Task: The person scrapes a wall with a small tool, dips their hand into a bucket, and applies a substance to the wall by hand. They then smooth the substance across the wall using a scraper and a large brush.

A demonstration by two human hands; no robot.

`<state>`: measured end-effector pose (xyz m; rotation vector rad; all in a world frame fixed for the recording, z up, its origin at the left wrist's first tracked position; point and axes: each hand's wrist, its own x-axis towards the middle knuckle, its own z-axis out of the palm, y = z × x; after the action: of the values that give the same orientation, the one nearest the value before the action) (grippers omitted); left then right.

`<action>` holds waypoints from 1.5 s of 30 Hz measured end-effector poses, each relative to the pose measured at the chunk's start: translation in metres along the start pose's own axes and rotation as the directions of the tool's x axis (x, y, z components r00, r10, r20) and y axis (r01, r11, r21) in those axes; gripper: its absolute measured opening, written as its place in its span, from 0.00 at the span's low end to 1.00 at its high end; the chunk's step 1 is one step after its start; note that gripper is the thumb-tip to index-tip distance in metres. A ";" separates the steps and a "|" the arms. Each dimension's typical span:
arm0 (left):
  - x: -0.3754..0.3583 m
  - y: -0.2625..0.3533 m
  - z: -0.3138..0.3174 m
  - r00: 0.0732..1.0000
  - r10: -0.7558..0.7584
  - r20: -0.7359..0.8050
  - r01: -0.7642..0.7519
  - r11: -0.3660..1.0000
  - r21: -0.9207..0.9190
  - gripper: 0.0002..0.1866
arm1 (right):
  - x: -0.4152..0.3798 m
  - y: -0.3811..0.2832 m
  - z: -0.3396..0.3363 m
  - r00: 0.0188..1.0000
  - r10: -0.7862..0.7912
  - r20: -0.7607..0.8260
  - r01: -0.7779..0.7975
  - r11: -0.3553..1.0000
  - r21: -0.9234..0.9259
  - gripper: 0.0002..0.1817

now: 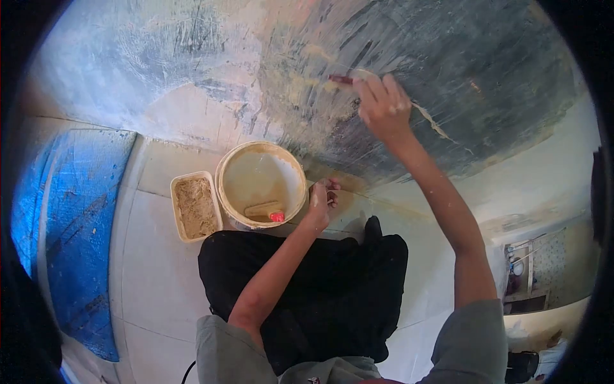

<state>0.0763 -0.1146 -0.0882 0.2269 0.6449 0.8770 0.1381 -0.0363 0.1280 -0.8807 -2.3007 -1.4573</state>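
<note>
Raised against the stained wall (pixel 307 77), my right hand (pixel 384 105) grips a small tool with a dark red handle (pixel 340 79). The far end of that tool is hard to make out. Low beside the round bucket (pixel 224 185), my left hand (pixel 324 200) is curled with its fingers bent; anything inside it is too small to name. The bucket holds cloudy liquid and a brush or roller (pixel 265 210) with a red end. Left of the bucket, touching or very near it, sits a rectangular tub (pixel 197 208) of brown paste.
A blue sheet or board (pixel 80 237) lies on the tiled floor (pixel 153 269) at the left. My black-clothed legs (pixel 320 288) are folded below the bucket. A shelf-like opening with objects (pixel 519 269) shows at the far right.
</note>
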 end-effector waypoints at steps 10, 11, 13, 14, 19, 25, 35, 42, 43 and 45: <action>0.002 -0.009 -0.007 0.991 0.112 0.075 -0.112 0.994 -0.011 0.15 | -0.043 -0.018 -0.003 0.976 0.144 0.164 -0.145 0.989 -0.010 0.10; 0.003 -0.011 -0.008 0.992 0.110 0.070 -0.108 0.994 -0.020 0.15 | -0.039 -0.011 -0.004 0.976 0.137 0.170 -0.138 0.990 -0.004 0.10; 0.006 -0.009 -0.007 0.995 0.090 0.045 -0.091 0.996 0.003 0.15 | -0.033 0.004 -0.002 0.960 0.279 -0.016 -0.280 0.959 -0.049 0.11; 0.007 -0.010 -0.006 0.996 0.083 0.045 -0.083 0.996 -0.012 0.15 | -0.040 -0.002 0.003 0.963 0.268 -0.005 -0.268 0.962 -0.047 0.11; 0.002 -0.005 -0.003 1.000 -0.001 -0.004 0.002 1.000 0.023 0.13 | -0.056 -0.036 0.020 0.991 -0.112 0.069 0.099 0.980 0.173 0.13; 0.011 -0.002 -0.008 1.000 -0.019 -0.010 0.019 1.000 -0.019 0.11 | -0.017 0.025 -0.011 0.963 0.251 -0.098 -0.262 0.958 -0.120 0.13; 0.005 0.000 -0.007 0.999 0.046 -0.005 -0.047 0.999 -0.016 0.12 | -0.011 0.028 -0.018 0.954 0.279 -0.112 -0.292 0.949 -0.122 0.12; 0.003 -0.001 -0.007 1.000 -0.002 -0.025 0.000 0.998 -0.065 0.12 | -0.061 -0.025 0.009 0.986 0.078 0.144 -0.101 0.982 0.161 0.14; 0.000 0.004 -0.004 1.000 -0.002 -0.021 0.001 0.998 -0.055 0.12 | -0.053 -0.024 0.006 0.988 0.063 0.140 -0.083 0.986 0.142 0.12; -0.002 0.006 -0.002 1.000 -0.005 -0.018 0.005 0.999 -0.050 0.12 | -0.023 0.001 -0.009 0.986 0.165 0.027 -0.167 0.984 0.062 0.12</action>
<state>0.0706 -0.1125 -0.0861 0.1727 0.6394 0.8902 0.1561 -0.0524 0.1206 -1.0466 -2.2161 -1.3037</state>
